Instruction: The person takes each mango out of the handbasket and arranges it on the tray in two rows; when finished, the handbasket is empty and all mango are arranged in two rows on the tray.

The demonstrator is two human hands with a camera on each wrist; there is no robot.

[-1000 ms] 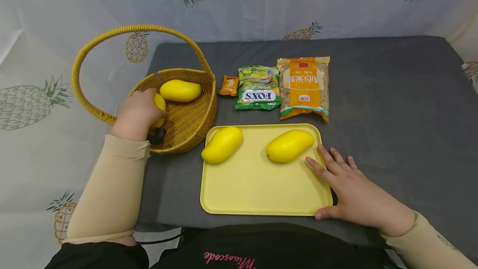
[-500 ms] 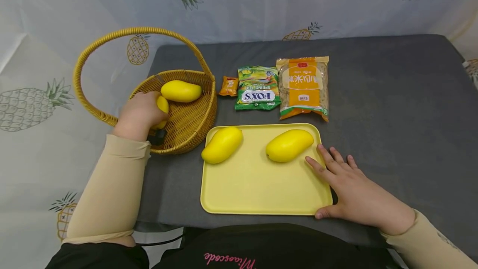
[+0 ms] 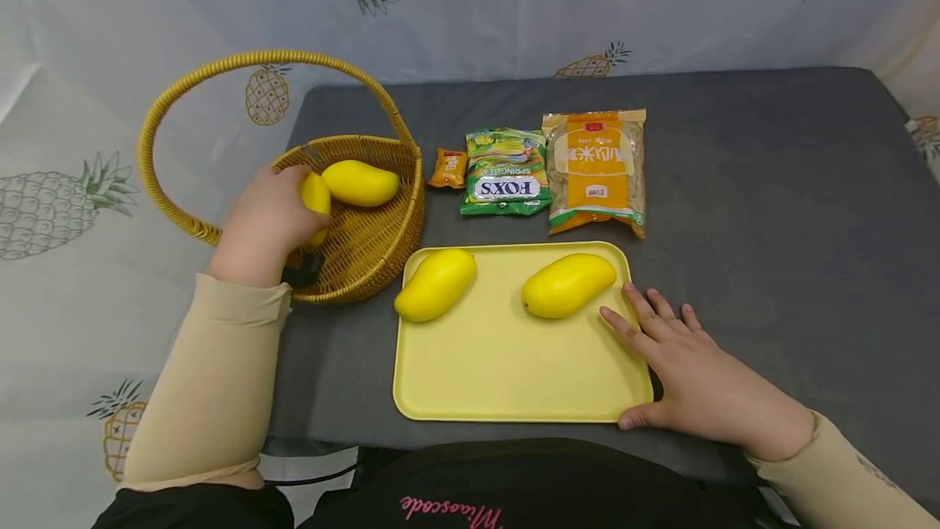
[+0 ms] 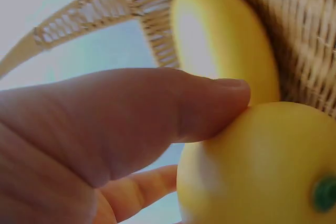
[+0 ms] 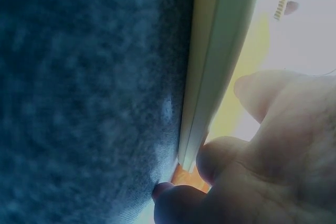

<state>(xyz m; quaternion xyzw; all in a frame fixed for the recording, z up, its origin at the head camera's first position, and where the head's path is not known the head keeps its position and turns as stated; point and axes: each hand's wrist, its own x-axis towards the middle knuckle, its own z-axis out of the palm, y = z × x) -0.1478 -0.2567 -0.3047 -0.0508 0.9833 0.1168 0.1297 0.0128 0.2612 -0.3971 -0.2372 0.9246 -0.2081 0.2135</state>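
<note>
Shows a small shift since the earlier frame in the held mango (image 3: 316, 196) and the neighbouring mango (image 3: 361, 184), both inside the wicker basket (image 3: 389, 260). Grips the former from above with the left hand (image 3: 266, 215), partly closed, probably for a firm hold. Rests the right hand (image 3: 683, 362), spread and holding nothing, at the edge of the yellow tray (image 3: 514, 374), apparently to steady it. Includes on that tray a left mango (image 3: 436, 284), overlapping the rim, and a right mango (image 3: 569, 286).
</note>
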